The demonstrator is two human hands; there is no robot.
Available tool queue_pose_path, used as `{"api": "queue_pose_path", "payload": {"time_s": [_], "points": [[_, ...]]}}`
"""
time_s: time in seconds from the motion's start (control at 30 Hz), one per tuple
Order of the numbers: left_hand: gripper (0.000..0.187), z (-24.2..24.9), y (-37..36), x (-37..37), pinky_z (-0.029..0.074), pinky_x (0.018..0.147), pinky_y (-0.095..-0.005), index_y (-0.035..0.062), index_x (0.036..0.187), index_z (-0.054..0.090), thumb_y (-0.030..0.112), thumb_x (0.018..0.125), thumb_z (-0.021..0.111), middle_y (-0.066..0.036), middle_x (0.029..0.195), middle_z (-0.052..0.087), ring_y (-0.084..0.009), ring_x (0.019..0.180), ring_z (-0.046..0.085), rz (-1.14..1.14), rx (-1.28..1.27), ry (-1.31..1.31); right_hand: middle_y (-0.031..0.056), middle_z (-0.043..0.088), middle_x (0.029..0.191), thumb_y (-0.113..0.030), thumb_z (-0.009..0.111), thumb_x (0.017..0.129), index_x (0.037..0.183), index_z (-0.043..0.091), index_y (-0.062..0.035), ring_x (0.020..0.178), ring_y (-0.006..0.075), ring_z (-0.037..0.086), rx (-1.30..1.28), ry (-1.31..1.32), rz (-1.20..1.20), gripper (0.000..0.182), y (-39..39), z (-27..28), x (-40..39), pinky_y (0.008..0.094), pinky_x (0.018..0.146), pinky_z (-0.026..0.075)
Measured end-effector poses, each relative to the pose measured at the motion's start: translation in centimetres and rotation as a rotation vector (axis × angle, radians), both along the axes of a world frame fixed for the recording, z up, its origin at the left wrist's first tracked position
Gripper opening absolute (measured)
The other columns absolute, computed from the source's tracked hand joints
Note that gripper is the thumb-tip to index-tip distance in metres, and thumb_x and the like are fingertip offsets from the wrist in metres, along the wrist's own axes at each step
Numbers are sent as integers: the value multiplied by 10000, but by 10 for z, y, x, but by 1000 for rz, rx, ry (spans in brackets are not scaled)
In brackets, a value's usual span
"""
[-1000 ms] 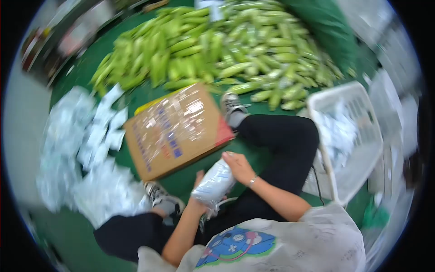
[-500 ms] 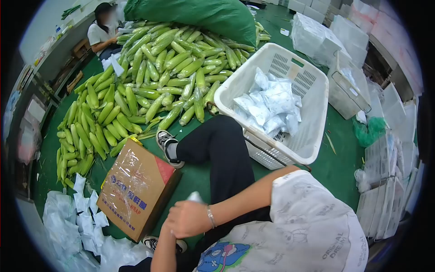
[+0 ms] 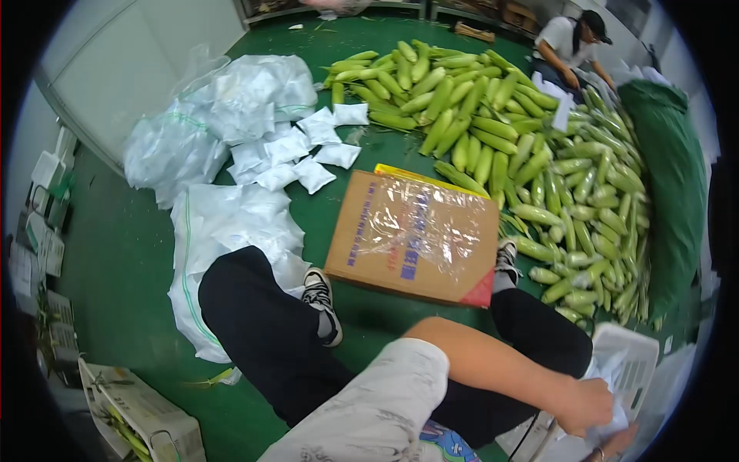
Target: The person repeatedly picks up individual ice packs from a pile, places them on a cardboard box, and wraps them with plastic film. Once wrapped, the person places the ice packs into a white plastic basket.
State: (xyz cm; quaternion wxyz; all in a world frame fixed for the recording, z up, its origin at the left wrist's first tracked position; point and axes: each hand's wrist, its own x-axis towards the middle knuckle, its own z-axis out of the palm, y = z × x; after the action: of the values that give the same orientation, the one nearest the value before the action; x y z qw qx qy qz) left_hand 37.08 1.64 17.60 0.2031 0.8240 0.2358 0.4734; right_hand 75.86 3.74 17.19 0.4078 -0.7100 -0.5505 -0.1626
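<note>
At the lower right, my left hand (image 3: 585, 406) is closed on a white packet (image 3: 617, 418) over the white basket (image 3: 640, 344). My right hand (image 3: 620, 439), with a bracelet at the wrist, is just below it beside the same packet; its fingers are mostly hidden and blurred. More white packets (image 3: 612, 367) show in the basket behind my left hand. In front of my legs, a brown cardboard box (image 3: 416, 231) lies on the floor between my shoes, with clear film across its top.
Loose white packets (image 3: 286, 146) and full plastic bags (image 3: 223, 96) lie at the left. A large heap of corn cobs (image 3: 493, 115) spreads at the right, beside a green sack (image 3: 666, 192). A person (image 3: 570, 50) sits behind it. Another crate (image 3: 146, 412) stands lower left.
The view has swung left, so the box and bags sit more centrally. My hands, clasped together over my lap before, are now over the white basket at my right.
</note>
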Motion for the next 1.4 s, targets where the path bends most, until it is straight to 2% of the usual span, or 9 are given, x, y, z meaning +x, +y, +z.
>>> {"api": "queue_pose_path", "payload": {"time_s": [0.17, 0.27, 0.33, 0.47, 0.63, 0.9, 1.1, 1.33, 1.4], "points": [[271, -29, 26, -333, 527, 767, -444, 52, 972, 673, 227, 766, 650, -211, 983, 671, -373, 925, 651, 474, -691, 90, 220, 650, 1099, -275, 509, 953, 1174, 602, 45, 995, 331, 633, -517, 132, -84, 400, -15, 56, -173, 435, 895, 487], [378, -112, -50, -548, 529, 768, -432, 58, 992, 675, 380, 794, 680, -193, 960, 688, -360, 889, 666, 1116, -939, 683, 241, 564, 1263, -265, 508, 933, 1219, 585, 33, 1060, 346, 618, -622, -42, 383, 420, 40, 59, -326, 414, 922, 481], [420, -177, -149, -680, 514, 796, -465, 41, 993, 644, 412, 798, 670, -208, 990, 676, -376, 939, 649, 1282, -1093, 906, 40, 541, 882, -130, 481, 984, 956, 554, -1, 835, 129, 519, -629, 88, 972, 151, 117, 0, -397, 254, 747, 424], [702, -271, -302, -842, 484, 925, -452, -93, 1146, 577, 465, 745, 716, -303, 1134, 623, -415, 1083, 606, 1895, -1331, 394, 99, 618, 866, -58, 619, 870, 965, 586, 32, 767, 153, 598, -1006, -134, 1489, 135, 145, -72, -677, 288, 722, 480], [934, -325, -309, -897, 442, 995, -437, -127, 1319, 399, 499, 723, 755, -381, 1266, 504, -451, 1195, 524, 2193, -1150, 53, 181, 602, 955, -110, 666, 780, 1125, 493, -23, 882, 350, 631, -652, -594, 1937, 396, 193, -224, -981, 431, 759, 507], [1271, -455, -291, -1028, 320, 1113, -446, -91, 1450, 211, 615, 577, 807, -330, 1464, 309, -460, 1333, 371, 2223, -1078, 21, 207, 308, 1505, -280, 843, 597, 1488, 217, -69, 1355, 359, 370, -510, -1013, 1436, 1110, 223, -381, -1272, 409, 1106, 367], [917, -403, -269, -1029, 367, 1063, -355, 1, 1375, 458, 442, 666, 836, -153, 1352, 529, -282, 1251, 485, 1795, -1092, -307, 183, 408, 1431, -317, 864, 520, 1408, 315, -61, 1318, 358, 410, -548, -1054, 1368, 1075, 223, -410, -1301, 489, 1051, 391], [1174, -385, -222, -923, 350, 1099, -381, -75, 1414, 327, 549, 560, 837, -259, 1441, 389, -363, 1334, 407, 1651, -1153, -371, 307, 559, 1207, -519, 779, 523, 1260, 449, 89, 1130, 425, 560, -1046, -531, 1810, 1010, 171, -364, -1245, 420, 969, 459], [1151, -375, -209, -901, 376, 1080, -398, -79, 1389, 349, 574, 565, 819, -271, 1407, 418, -376, 1306, 436, 1635, -1326, -113, 311, 535, 1255, -433, 810, 542, 1294, 429, 59, 1164, 387, 547, -750, -843, 1825, 976, 141, -347, -1216, 394, 993, 438]]}}
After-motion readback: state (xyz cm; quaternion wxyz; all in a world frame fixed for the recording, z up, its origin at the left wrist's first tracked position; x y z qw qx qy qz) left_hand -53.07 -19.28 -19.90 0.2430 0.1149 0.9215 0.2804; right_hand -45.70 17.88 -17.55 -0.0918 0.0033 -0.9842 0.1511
